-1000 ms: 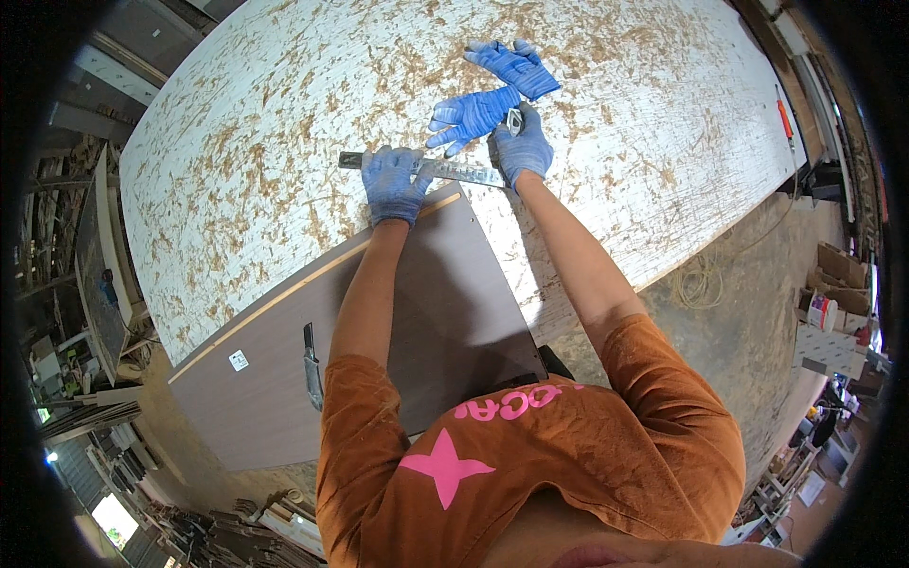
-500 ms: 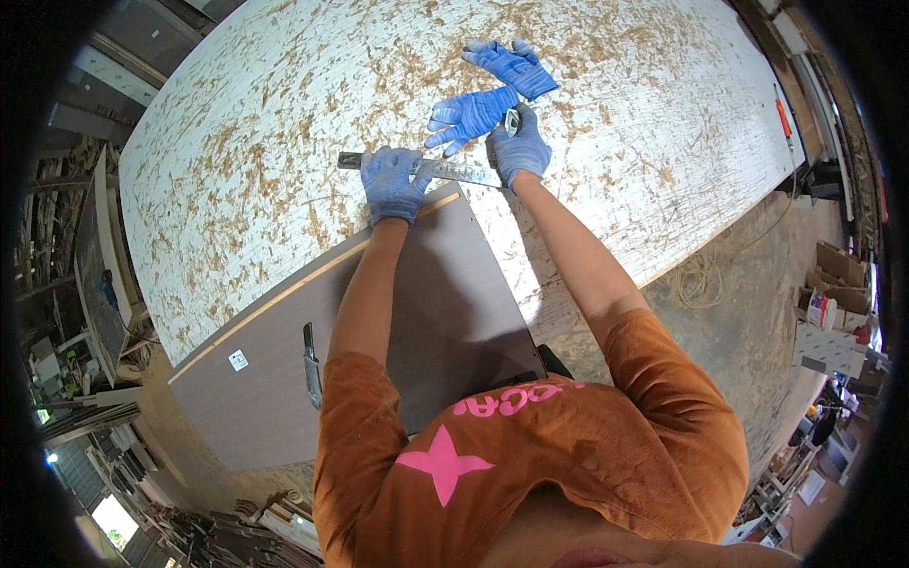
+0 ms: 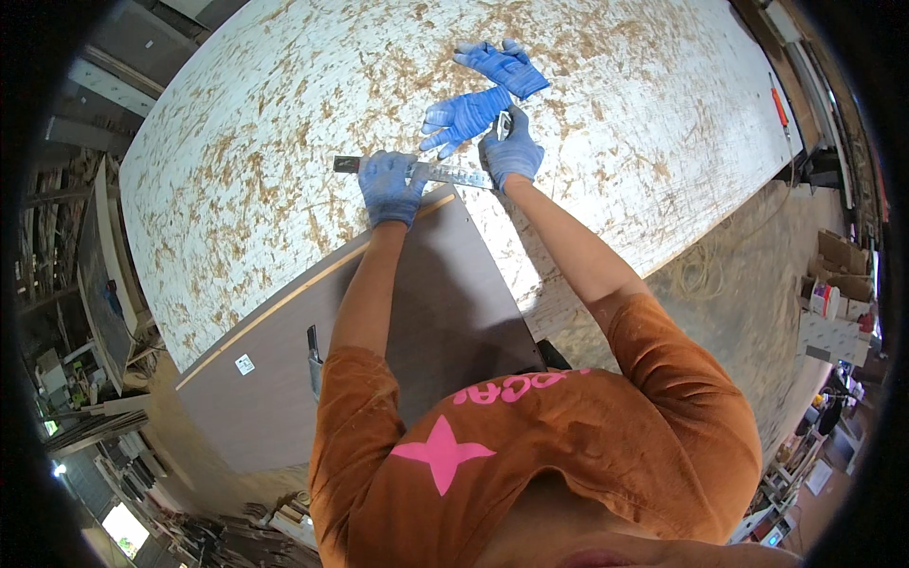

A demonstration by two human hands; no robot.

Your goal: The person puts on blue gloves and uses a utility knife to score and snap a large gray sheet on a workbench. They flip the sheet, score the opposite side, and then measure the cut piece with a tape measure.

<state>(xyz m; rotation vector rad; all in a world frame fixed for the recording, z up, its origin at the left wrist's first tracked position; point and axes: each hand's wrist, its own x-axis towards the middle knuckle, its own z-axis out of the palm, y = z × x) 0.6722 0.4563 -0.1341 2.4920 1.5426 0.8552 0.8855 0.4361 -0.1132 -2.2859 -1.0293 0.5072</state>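
Both hands wear blue work gloves. My left hand (image 3: 390, 189) is closed over a long flat silvery strip (image 3: 454, 175) with a dark end, at the far corner of a grey-brown panel (image 3: 454, 275). The strip's other end reaches my right hand (image 3: 512, 153), whose fingers are curled round a small white-and-dark thing (image 3: 503, 124) too covered to name. Just beyond lie two loose blue gloves, a nearer glove (image 3: 464, 115) and a farther glove (image 3: 504, 66). A utility knife (image 3: 313, 362) rests on the panel beside my left forearm, partly hidden by my sleeve.
The large white worktable (image 3: 256, 180) is scuffed with brown marks. A red-handled screwdriver (image 3: 779, 106) lies near its right edge. A small white label (image 3: 245, 363) is on the panel. Coiled cord (image 3: 699, 273) lies on the floor at right, with cardboard boxes (image 3: 841, 256) beyond.
My right hand has shifted slightly left. My left hand stays on the strip, and the whole view has moved a little.
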